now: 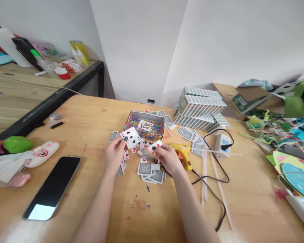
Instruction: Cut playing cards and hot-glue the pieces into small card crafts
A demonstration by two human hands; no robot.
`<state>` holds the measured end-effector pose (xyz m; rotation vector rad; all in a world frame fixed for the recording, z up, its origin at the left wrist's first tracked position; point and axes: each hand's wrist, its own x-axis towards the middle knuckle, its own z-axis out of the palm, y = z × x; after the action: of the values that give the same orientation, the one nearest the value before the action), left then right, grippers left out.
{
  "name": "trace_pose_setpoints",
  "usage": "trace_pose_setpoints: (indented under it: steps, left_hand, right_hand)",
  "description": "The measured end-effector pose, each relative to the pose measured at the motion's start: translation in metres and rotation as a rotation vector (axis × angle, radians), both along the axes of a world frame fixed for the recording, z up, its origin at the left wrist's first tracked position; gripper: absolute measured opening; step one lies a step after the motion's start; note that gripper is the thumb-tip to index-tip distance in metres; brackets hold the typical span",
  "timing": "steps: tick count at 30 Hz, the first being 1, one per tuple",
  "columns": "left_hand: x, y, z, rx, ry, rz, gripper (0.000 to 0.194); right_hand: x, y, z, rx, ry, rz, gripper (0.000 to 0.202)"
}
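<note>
Pinched in my left hand (116, 153) is a spade playing card (130, 137), held face up in front of the box. My right hand (168, 157) grips a red-suited card (155, 145) by its edge, a short way to the right. Behind both cards stands an open box (144, 125) covered in cards outside, with a multicoloured inside and a face card (145, 125) in it. Loose cards (145, 168) lie face down on the table below and between my hands. A yellow glue gun (183, 156) rests just beyond my right hand.
Stacked card packs (201, 108) stand at the back right. Glue sticks (205, 175), a black cable (210, 192) and a white power adapter (222, 145) lie to the right. A phone (53, 187) and a green object (17, 144) are on the left; craft scraps (266, 130) fill the far right.
</note>
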<state>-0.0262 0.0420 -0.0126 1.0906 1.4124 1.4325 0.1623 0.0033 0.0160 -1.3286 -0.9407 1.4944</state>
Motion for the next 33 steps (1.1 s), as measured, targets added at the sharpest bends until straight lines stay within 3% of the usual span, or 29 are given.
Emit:
trace_pose_setpoints:
  steps: [3, 6, 15, 21, 27, 33]
  left_hand:
    - [0.006, -0.004, 0.002, -0.014, 0.056, -0.094, 0.028]
    - [0.011, -0.009, 0.006, -0.023, 0.109, -0.209, 0.025]
    - [0.019, -0.015, 0.000, -0.031, 0.164, -0.431, 0.023]
    - [0.022, -0.016, 0.002, -0.020, 0.202, -0.460, 0.022]
    - [0.025, -0.018, 0.004, -0.009, 0.261, -0.454, 0.021]
    - [0.026, -0.019, 0.008, -0.020, 0.275, -0.517, 0.018]
  right_hand:
    - [0.008, -0.011, 0.002, -0.026, 0.313, -0.008, 0.019]
    - [0.014, -0.019, 0.000, -0.004, 0.384, 0.015, 0.021]
    - [0.023, -0.029, -0.012, 0.072, 0.420, -0.079, 0.020]
    - [0.028, -0.030, -0.015, 0.124, 0.390, -0.119, 0.022]
    - [0.029, -0.031, -0.019, 0.129, 0.331, -0.028, 0.029]
    - [0.028, -0.031, -0.020, 0.085, 0.254, -0.020, 0.022]
